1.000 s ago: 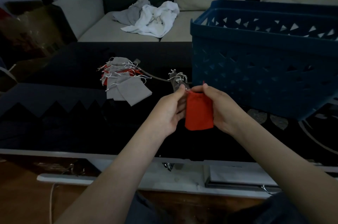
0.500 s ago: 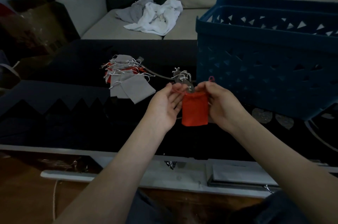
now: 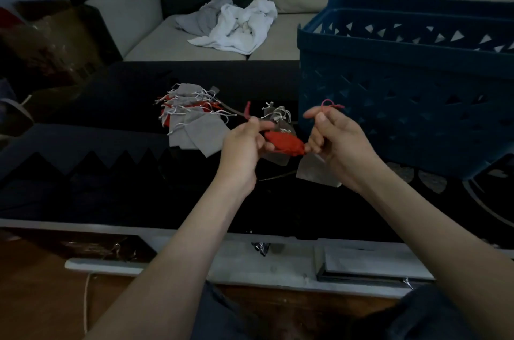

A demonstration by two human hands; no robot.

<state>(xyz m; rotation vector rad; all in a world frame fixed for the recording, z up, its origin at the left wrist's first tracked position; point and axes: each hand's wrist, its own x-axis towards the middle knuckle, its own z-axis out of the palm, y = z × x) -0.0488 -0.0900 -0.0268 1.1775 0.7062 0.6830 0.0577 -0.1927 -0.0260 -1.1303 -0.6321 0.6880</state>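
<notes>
While both hands pull outward on the cords, the red pouch [image 3: 283,143] hangs bunched between them, held just above the dark counter [image 3: 111,173] and in front of the blue basket [image 3: 403,95]. The left hand [image 3: 244,145] pinches one red cord end [image 3: 247,111] between thumb and forefinger, its other fingers curled against the pouch's side. The right hand [image 3: 338,142] pinches the opposite cord loop [image 3: 331,104], which sticks up above its fingertips. The pouch mouth looks gathered tight, so I judge the step in hand to be drawing the drawstring shut, and it seems nearly done. What comes next probably calls for letting the cords go slack and laying the closed pouch with the heap of grey and red pouches [image 3: 192,120] to the left on the counter, or perhaps dropping it into the basket; which of the two I cannot tell. A few flat grey pouches [image 3: 314,173] lie under the hands, likely waiting their turn
</notes>
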